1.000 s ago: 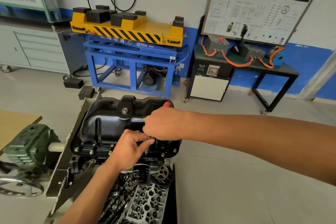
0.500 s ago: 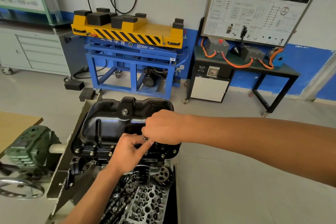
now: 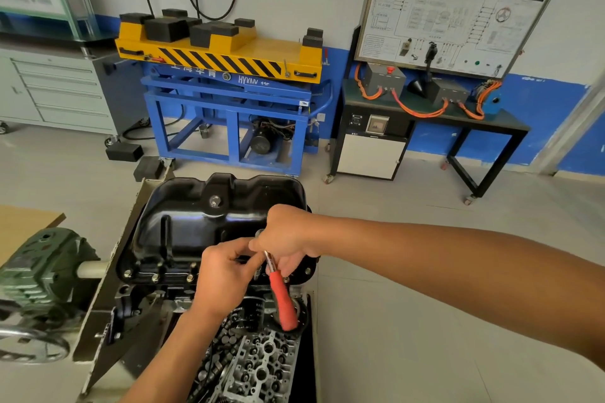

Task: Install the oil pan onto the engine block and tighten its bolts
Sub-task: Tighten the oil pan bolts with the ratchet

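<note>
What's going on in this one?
A person is working on the black oil pan, which sits on the engine block. The right hand grips a red-handled wrench by its metal shank at the pan's near flange, with the handle pointing back toward the camera. The left hand has its fingers at the tool's head; what they pinch is hidden. Several bolts already sit along the near flange.

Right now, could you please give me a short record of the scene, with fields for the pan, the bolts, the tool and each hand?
oil pan: black, sump side facing up
near-edge bolts: several seated in the pan's flange
tool: red-handled wrench, handle pointing toward the camera
right hand: grips the wrench at its head end
left hand: fingers at the wrench head, over the pan's near edge; what they pinch is hidden
oil filter: just below the near edge
</note>
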The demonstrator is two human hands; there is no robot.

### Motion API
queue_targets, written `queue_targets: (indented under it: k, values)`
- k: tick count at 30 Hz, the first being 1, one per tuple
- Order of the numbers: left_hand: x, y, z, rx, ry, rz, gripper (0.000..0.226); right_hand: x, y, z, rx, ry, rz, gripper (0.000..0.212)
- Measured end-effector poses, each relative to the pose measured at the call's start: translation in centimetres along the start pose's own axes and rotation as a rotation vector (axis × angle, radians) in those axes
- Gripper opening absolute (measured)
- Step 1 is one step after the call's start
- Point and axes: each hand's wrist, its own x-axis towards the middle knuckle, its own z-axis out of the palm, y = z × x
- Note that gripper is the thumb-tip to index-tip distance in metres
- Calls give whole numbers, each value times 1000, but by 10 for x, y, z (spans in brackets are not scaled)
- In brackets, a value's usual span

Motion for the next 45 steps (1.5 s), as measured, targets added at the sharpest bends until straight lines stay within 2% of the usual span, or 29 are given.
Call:
queue_targets:
  k: [3, 5, 8, 11, 13, 16, 18, 20, 22, 25, 27, 31, 37, 42, 45]
  values:
    - [0, 1, 0, 38, -11, 12, 30, 0, 2, 3, 240, -80, 73, 23]
    - [0, 1, -1, 56, -12, 22, 28, 1, 2, 4, 213, -87, 74, 24]
    - [2, 4, -3, 59, -30, 83, 11, 2, 3, -2, -143, -41, -25, 25]
    - [5, 5, -2, 52, -52, 114, 10, -2, 2, -12, -589, 92, -238, 21]
    - [6, 4, -2, 48, -62, 113, 10, -5, 0, -19, -707, 79, -322, 21]
    - [7, 3, -2, 19, -84, 121, 10, -6, -5, -27, -954, -51, -401, 35]
    - [8, 4, -3, -7, -99, 111, 11, -8, -6, -30, -1048, -73, -441, 31]
    - [9, 4, -2, -19, -109, 99, 12, -11, -7, -29, -1138, -20, -489, 19]
    - [11, 5, -1, -2, -113, 92, 26, -15, -9, -23, -1249, 95, -539, 13]
    - [13, 8, -1, 32, -121, 115, 49, -16, -9, -12, -1378, 215, -647, 15]
    - [12, 10, -3, 12, -112, 123, 53, -14, -5, -11, -1407, 257, -720, 15]
    - [11, 18, -8, -48, -110, 133, 42, -9, 3, -13, -1433, 275, -824, 15]
    - [7, 13, -12, -74, -103, 79, 58, -7, -3, -9, -1493, 264, -860, 17]
    - [2, 12, -11, -80, -76, 73, 61, -14, -9, -1, -1503, 254, -776, 17]
    - [4, 12, -5, -90, -64, 59, 64, -16, -13, 2, -1371, 238, -646, 13]
